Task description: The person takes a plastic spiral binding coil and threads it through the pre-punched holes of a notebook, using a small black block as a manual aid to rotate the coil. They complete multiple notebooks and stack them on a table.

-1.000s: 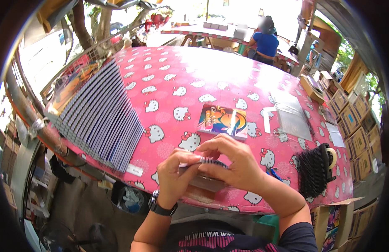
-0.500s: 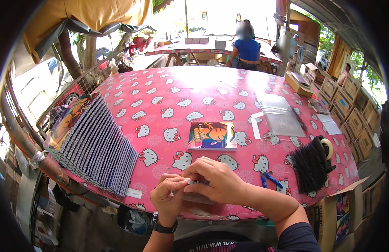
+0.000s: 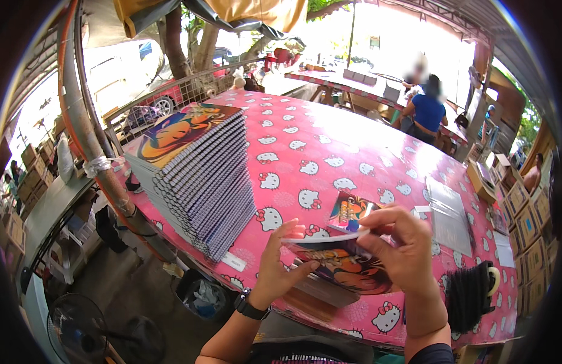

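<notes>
Nearest, a wristwatch (image 3: 250,307) sits on the left wrist. The left hand (image 3: 280,266) is curled, fingers closed on the left edge of a notebook (image 3: 344,267) w/ a colourful cartoon cover; thumb on its near-left corner. The right hand (image 3: 402,249) is closed on the same notebook from the right, fingertips pinching its lifted white top edge. The notebook is held tilted just over the near edge of the counter (image 3: 305,151) (pink cloth w/ white cat-face print). Under it lies a brown flat piece (image 3: 320,291), kind unclear.

To the right, near the counter's near-right edge, a black bundle of spiral bindings (image 3: 469,297) lies beside a tape roll (image 3: 493,280). Just past the hands, a second colourful notebook (image 3: 349,212) lies flat on the cloth. Further right, a stack of clear sheets (image 3: 448,215).

On the left, a long fanned stack of spiral-bound notebooks (image 3: 202,176) runs from the near-left edge toward the far-left corner, top cover orange and blue.

Far off, a person in a blue top (image 3: 428,112) sits at another table, back turned; cardboard boxes (image 3: 523,212) line the right side.
</notes>
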Demonstrator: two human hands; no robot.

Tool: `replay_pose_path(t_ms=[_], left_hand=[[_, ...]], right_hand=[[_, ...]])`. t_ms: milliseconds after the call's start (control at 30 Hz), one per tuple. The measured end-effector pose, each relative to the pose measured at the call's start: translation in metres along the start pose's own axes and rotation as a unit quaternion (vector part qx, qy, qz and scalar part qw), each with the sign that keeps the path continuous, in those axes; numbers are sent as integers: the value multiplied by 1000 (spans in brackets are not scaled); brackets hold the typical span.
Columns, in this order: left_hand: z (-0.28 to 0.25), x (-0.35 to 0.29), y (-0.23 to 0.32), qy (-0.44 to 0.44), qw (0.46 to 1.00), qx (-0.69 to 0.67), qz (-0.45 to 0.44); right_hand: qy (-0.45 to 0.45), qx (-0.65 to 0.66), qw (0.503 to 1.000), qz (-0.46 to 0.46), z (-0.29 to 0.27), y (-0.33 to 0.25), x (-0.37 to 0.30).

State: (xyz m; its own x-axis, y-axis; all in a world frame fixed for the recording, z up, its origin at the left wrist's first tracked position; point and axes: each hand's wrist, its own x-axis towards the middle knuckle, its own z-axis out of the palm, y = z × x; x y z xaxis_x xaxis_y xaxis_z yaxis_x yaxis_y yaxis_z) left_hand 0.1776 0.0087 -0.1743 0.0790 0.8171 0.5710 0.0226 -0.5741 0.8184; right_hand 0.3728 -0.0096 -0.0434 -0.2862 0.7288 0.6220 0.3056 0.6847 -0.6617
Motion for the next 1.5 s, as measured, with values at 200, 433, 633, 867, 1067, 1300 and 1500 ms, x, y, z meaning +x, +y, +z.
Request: replay_pose_path(t_ms=[200,433,633,867,1067,1300,1500], left_hand=[[-18,-2,1,35,986,-147,-73],[-111,71,140,20,976,156,152],[-160,114,153,219,961,66,156],[-249,120,85,296,892,341,-7],[-275,119,46,359,912,189,52],[-285,125,26,392,917,56,58],[-275,135,24,429,897,75,73]], right_hand=[[39,142,988,-49,9,-20,58],[-115,84,972,-186,58,-49,119],[77,-18,969,-232,85,-47,186],[44,136,989,-42,137,118,245],[12,210,978,16,190,119,241],[138,207,968,32,227,106,246],[215,213,953,8,229,107,241]])
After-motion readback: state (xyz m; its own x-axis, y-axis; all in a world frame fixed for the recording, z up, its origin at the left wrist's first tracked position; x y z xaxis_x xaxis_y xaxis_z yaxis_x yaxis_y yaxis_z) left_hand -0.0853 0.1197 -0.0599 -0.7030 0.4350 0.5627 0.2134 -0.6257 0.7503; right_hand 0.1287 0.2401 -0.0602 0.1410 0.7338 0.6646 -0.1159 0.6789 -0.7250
